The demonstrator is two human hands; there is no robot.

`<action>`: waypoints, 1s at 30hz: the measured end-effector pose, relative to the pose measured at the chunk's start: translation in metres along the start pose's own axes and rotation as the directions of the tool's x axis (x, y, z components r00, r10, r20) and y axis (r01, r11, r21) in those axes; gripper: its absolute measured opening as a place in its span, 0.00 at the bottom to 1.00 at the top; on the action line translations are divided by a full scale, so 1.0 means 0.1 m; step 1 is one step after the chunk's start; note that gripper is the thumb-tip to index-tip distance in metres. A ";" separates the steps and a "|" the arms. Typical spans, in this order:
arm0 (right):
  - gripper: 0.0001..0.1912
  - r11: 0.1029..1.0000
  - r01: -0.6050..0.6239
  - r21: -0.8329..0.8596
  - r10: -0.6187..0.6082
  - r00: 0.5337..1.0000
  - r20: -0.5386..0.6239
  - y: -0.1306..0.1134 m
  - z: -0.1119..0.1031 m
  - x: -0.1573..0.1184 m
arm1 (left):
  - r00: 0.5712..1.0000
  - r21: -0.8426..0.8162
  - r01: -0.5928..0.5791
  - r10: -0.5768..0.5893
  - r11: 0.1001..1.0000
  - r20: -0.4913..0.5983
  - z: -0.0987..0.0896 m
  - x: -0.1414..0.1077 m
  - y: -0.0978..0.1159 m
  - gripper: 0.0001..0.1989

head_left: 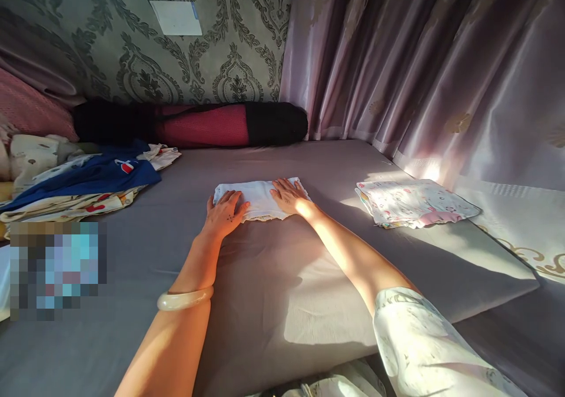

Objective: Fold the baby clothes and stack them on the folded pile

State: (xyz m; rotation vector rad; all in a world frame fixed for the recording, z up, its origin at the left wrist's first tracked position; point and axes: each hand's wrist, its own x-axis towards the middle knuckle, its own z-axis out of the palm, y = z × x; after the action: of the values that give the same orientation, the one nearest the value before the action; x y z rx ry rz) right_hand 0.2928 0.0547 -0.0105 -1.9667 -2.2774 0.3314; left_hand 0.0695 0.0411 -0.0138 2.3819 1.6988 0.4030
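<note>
A folded white cloth [259, 199] lies flat on the grey sheet [273, 279] in front of me; a scalloped, lacy-looking edge faces my side. Resting on its left end is my left hand [225, 213], fingers spread and pointing away. My right hand [288, 196] presses flat on the right end, its fingers stretched out too. Neither hand grips anything. Whether the cloth is a garment I cannot tell. To the right lies a folded stack of printed white and pink fabric [417, 202], apart from both hands.
At the left is a loose pile of clothes with a navy blue garment [101, 176] on top. A long black and red bolster-like roll [198, 125] lies against the patterned wall. Mauve curtains [353, 55] hang along the right edge. A patch at the lower left is pixelated.
</note>
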 end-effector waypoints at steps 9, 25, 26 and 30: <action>0.31 0.992 -0.041 -0.116 0.034 0.997 -0.063 0.23 -0.06 -0.08 | 1.000 -0.006 0.012 -0.013 1.000 -0.025 0.00 0.01 -0.02 0.25; 0.51 0.999 -0.006 0.048 -0.003 0.983 0.186 0.29 -0.22 -0.15 | 0.997 0.034 -0.010 0.007 0.999 0.082 -0.01 0.00 0.01 0.34; 0.54 0.999 -0.002 0.044 -0.007 0.978 0.210 0.31 -0.23 -0.15 | 0.997 0.033 -0.009 0.006 0.999 0.083 -0.01 0.00 0.01 0.35; 0.57 0.999 -0.005 0.044 -0.006 0.970 0.242 0.33 -0.23 -0.10 | 0.996 0.025 0.010 -0.012 1.000 0.089 -0.01 0.01 0.01 0.38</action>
State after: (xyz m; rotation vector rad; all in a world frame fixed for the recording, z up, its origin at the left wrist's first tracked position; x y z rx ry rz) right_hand 0.3315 0.0514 0.0042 -2.0016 -2.3878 0.6494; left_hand 0.0702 0.0420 -0.0127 2.3681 1.6865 0.2716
